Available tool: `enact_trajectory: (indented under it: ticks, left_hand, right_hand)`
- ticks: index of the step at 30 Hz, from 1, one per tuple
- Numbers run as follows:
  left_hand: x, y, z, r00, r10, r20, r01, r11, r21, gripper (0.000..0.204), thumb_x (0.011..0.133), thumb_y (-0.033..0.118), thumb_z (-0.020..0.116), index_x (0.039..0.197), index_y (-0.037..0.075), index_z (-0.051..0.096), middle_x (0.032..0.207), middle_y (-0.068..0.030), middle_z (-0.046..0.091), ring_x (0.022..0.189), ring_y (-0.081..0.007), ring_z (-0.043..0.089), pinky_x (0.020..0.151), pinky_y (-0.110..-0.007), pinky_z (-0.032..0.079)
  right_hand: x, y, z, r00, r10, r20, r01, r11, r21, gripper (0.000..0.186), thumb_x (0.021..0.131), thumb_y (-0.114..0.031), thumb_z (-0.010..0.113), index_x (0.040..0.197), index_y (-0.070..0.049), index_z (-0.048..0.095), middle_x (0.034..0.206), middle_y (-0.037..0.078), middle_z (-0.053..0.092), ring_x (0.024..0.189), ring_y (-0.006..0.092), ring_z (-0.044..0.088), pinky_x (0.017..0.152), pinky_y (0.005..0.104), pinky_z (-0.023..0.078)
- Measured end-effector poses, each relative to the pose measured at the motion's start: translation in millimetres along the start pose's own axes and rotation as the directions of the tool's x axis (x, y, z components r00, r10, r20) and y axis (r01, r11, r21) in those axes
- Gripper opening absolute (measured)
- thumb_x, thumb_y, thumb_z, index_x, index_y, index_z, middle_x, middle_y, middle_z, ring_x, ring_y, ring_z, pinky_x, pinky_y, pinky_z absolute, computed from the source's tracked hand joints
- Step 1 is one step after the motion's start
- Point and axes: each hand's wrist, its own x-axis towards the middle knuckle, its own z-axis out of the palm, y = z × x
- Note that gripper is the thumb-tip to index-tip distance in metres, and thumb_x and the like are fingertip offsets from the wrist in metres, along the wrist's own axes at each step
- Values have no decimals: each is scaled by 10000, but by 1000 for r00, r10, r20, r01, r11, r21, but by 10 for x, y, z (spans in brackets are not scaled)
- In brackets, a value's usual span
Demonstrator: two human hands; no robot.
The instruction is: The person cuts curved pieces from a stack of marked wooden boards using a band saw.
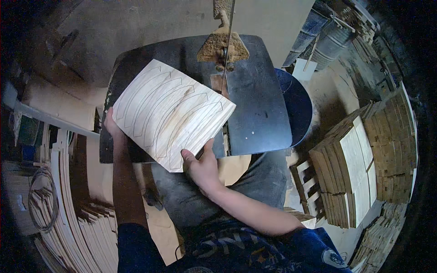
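A pale wooden block (168,109), marked with several curved pencil outlines, lies tilted over the dark saw table (259,109). My left hand (112,123) is closed on its left edge, with the fingers mostly hidden behind the wood. My right hand (202,166) grips the near right edge, thumb on top and fingers along the side. Lines show along the block's right side, as on stacked layers. Just beyond its far right corner stands the thin band saw blade (225,79), running down from a sawdust-covered guide (223,50).
Stacks of cut boards (346,173) stand at the right, beside a wooden pallet (307,186). Long timber strips (68,191) lean at the left near a coiled hoop (43,200). A blue round wheel cover (298,107) juts out right of the table. Metal drums (332,43) stand far right.
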Motion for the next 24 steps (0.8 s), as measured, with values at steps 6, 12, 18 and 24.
enact_trajectory:
  ticks: [6, 12, 18, 24]
  left_hand:
    - [473, -259, -17, 989, -87, 120, 116, 958, -261, 459, 935, 269, 563, 1187, -113, 595, 1138, -192, 659, 997, -300, 656, 897, -387, 502]
    - [697, -372, 20, 986, -125, 106, 151, 946, -286, 475, 935, 291, 563, 1186, -111, 597, 1139, -193, 659, 1006, -295, 653, 904, -378, 498]
    - [584, -302, 61, 993, -86, 80, 103, 962, -253, 471, 932, 271, 557, 1184, -125, 587, 1135, -205, 652, 983, -312, 661, 894, -390, 509]
    - [510, -250, 98, 991, -118, 58, 129, 949, -288, 459, 931, 258, 547, 1173, -129, 594, 1122, -218, 652, 958, -333, 668, 868, -422, 527]
  right_hand:
    - [213, -97, 75, 997, 80, 4, -80, 996, 42, 755, 936, -80, 637, 1485, 87, 145, 1388, 210, 490, 1235, 246, 490, 1045, 298, 372]
    - [254, -170, 113, 986, 165, -24, -166, 986, -14, 758, 940, -98, 643, 1489, 76, 150, 1402, 205, 477, 1246, 245, 480, 1056, 300, 363]
    - [310, -61, 142, 996, 90, -23, -86, 986, 140, 739, 905, -118, 670, 1460, 84, 225, 1331, 262, 524, 1222, 321, 523, 1045, 349, 382]
    - [331, -14, 98, 995, 55, -88, -40, 986, 162, 763, 866, -175, 717, 1431, 102, 286, 1287, 321, 554, 1209, 389, 551, 1029, 378, 403]
